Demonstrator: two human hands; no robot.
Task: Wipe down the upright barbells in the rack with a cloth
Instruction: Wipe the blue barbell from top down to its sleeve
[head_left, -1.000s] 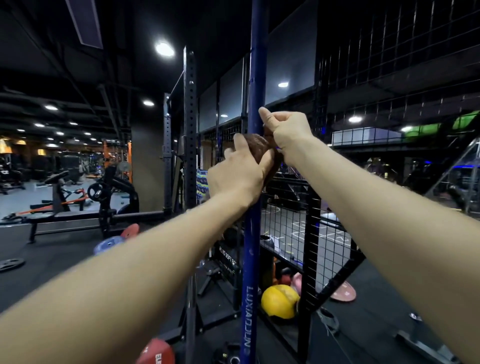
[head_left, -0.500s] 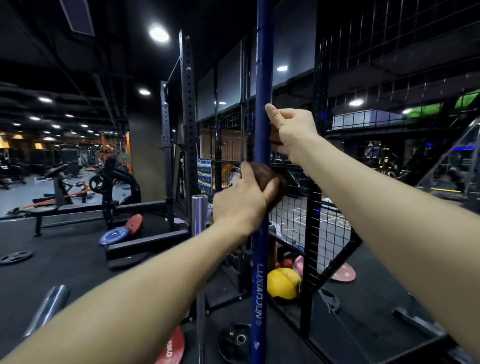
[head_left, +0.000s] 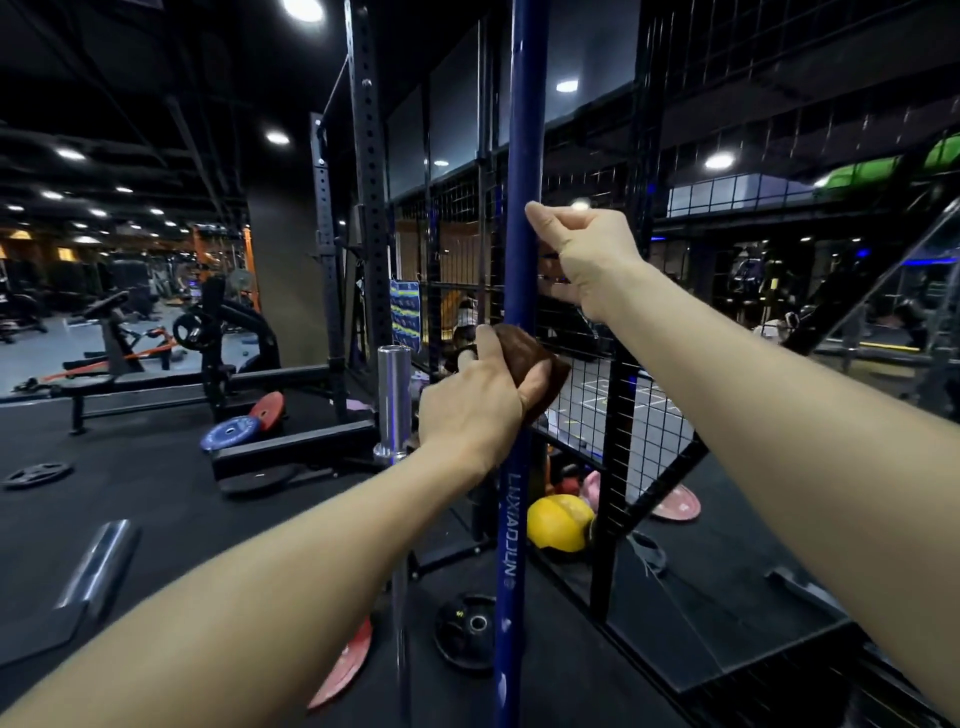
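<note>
A tall blue barbell (head_left: 522, 156) stands upright in the middle of the head view, with white lettering low on its shaft. My left hand (head_left: 475, 402) grips a brown cloth (head_left: 535, 366) wrapped round the blue bar at mid height. Higher up, my right hand (head_left: 584, 254) holds the same bar with curled fingers. A silver barbell (head_left: 394, 400) stands upright just to the left of my left hand; its sleeve end reaches about wrist height.
A black wire-mesh cage (head_left: 618, 364) stands right behind the bars. A yellow ball (head_left: 558, 522), a black plate (head_left: 467, 626) and a red plate (head_left: 345, 670) lie at the base. Another silver bar (head_left: 98, 561) lies low left. Benches and a black rack upright (head_left: 369, 208) stand left.
My left hand has slid the cloth down the blue bar, away from my right hand, which stays gripping higher up. The view has tilted downward.
</note>
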